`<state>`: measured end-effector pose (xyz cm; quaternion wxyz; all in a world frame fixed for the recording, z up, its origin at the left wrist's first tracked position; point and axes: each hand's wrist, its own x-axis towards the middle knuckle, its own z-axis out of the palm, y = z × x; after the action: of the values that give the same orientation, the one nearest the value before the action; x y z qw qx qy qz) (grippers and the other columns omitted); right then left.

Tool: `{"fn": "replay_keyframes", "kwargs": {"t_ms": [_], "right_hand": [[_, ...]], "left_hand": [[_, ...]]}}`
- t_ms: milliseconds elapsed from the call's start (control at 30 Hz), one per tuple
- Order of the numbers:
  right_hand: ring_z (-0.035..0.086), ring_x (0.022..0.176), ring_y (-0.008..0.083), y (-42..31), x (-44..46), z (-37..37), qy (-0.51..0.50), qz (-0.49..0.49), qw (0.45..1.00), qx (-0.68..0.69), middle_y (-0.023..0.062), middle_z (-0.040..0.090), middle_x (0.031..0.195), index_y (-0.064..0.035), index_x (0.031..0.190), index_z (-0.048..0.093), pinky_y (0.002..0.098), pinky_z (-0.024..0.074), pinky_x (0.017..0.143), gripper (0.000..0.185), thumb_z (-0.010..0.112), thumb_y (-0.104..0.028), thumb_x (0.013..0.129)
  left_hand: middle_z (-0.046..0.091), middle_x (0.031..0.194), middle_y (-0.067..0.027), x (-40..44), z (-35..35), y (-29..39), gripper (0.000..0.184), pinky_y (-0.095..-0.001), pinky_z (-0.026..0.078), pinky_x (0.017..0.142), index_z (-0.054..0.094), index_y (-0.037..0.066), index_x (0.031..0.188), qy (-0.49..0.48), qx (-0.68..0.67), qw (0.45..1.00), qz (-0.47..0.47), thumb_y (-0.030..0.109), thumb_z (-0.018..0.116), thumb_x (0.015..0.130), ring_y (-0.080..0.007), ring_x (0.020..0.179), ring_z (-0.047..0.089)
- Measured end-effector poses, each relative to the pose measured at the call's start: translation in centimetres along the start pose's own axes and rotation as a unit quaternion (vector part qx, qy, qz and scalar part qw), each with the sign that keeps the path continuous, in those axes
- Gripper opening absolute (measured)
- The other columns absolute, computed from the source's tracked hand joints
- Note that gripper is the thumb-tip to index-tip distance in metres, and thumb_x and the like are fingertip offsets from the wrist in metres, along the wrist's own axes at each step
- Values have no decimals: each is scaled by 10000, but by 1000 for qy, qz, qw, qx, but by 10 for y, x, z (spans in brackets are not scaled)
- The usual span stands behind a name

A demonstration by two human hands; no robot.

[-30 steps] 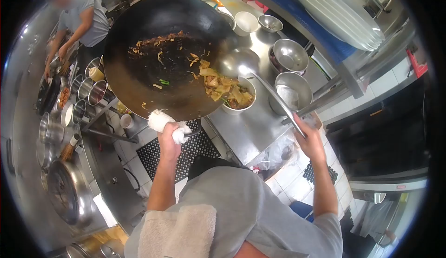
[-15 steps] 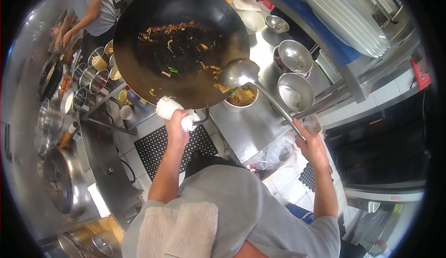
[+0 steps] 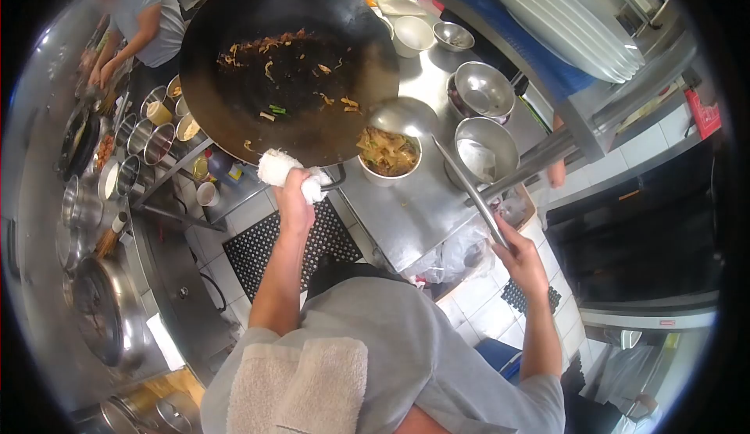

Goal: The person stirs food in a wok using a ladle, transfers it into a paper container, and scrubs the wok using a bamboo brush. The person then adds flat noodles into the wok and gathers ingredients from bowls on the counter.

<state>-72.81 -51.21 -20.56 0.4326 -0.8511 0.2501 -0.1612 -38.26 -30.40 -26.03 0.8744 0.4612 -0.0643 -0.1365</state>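
Note:
My left hand (image 3: 295, 200) is closed round a white cloth (image 3: 280, 170) at the near rim of a large dark wok (image 3: 312, 106). The wok is tilted toward me, with scraps of food and green bits stuck to its inside. In my right hand (image 3: 522, 260) is the long handle of a steel ladle (image 3: 404, 115). The ladle's bowl is over the far edge of a white bowl (image 3: 389, 178), which is filled with cooked food (image 3: 388, 153) and stands on the steel counter beside the wok's rim.
Steel bowls (image 3: 486, 150) stand on the counter (image 3: 406, 227) to the right. A stack of white plates (image 3: 562, 20) sits on the shelf above. Several containers (image 3: 160, 143) line the left side, where a co-worker (image 3: 148, 20) stands. A black mat (image 3: 258, 258) lies on the floor.
The wok has shifted slightly left and up, uncovering more of the filled bowl. My right hand has moved slightly down, and the ladle's bowl has come off the food at the wok's edge.

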Motion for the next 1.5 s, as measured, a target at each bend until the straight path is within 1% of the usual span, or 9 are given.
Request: {"fn": "replay_keyframes", "kwargs": {"t_ms": [133, 333, 433, 500, 567, 833, 933, 1167, 1500], "right_hand": [[609, 1003, 160, -32, 77, 35, 3, -31, 999, -24, 212, 607, 1159, -126, 1354, 461, 295, 453, 857, 505, 594, -65, 870], [562, 928, 441, -41, 161, 101, 53, -128, 989, -42, 255, 612, 1036, -151, 1341, 460, 394, 472, 798, 487, 577, -89, 873], [584, 878, 435, -39, 132, 79, -16, -23, 995, -100, 253, 623, 967, -171, 1338, 471, 433, 469, 766, 515, 594, -62, 850], [587, 798, 433, -18, 101, 50, 6, -142, 976, -168, 246, 622, 914, -181, 1326, 494, 443, 463, 730, 550, 623, -31, 813], [589, 754, 421, -9, 77, 10, -17, -115, 953, -279, 245, 619, 934, -175, 1302, 524, 440, 464, 708, 553, 637, -5, 788], [604, 768, 395, -40, 132, 84, 25, -149, 988, -41, 246, 624, 945, -145, 1295, 529, 401, 483, 720, 528, 644, -25, 794], [607, 751, 383, -62, 137, 119, -51, -54, 997, 13, 231, 627, 919, -146, 1280, 543, 418, 485, 724, 507, 646, -29, 798], [596, 700, 352, -7, 88, 22, -13, -162, 959, -233, 177, 586, 750, -172, 1286, 546, 410, 485, 669, 535, 623, 8, 788], [606, 742, 364, -31, 111, 83, 14, -130, 988, -79, 213, 627, 857, -140, 1279, 549, 418, 473, 695, 520, 649, -22, 783]], "left_hand": [[516, 754, -12, 3, -8, -6, 99, -268, 436, 580, 517, 48, 834, -4, -15, 1000, -6, 21, 531, 740, -117, 653, 521], [522, 773, -19, -2, 0, 1, 105, -271, 451, 585, 518, 44, 845, -3, -29, 999, -20, 32, 527, 741, -125, 661, 541], [530, 774, -28, -1, 1, 3, 107, -274, 455, 582, 520, 34, 847, -10, -33, 999, -25, 32, 528, 740, -130, 663, 553], [531, 771, -30, 2, 2, 3, 106, -275, 455, 582, 519, 30, 844, 0, -34, 999, -35, 29, 527, 738, -132, 661, 552], [527, 774, -32, 9, -1, -5, 126, -278, 461, 588, 512, 30, 863, 2, -27, 999, -27, 21, 524, 738, -135, 662, 552], [520, 788, -39, 8, 0, -5, 161, -295, 484, 590, 493, 33, 894, -24, -46, 999, -15, 5, 505, 736, -144, 673, 559], [527, 792, -42, 3, 2, -2, 156, -291, 487, 590, 496, 32, 892, -11, -41, 998, -35, 4, 504, 738, -141, 676, 564], [527, 771, -32, 1, 4, 1, 159, -277, 454, 564, 502, 40, 889, 8, -21, 1000, -13, 16, 522, 733, -131, 652, 544], [524, 742, -31, -1, 11, 4, 80, -282, 464, 565, 521, 35, 817, -6, -43, 999, -24, 28, 518, 737, -137, 623, 549]]}}
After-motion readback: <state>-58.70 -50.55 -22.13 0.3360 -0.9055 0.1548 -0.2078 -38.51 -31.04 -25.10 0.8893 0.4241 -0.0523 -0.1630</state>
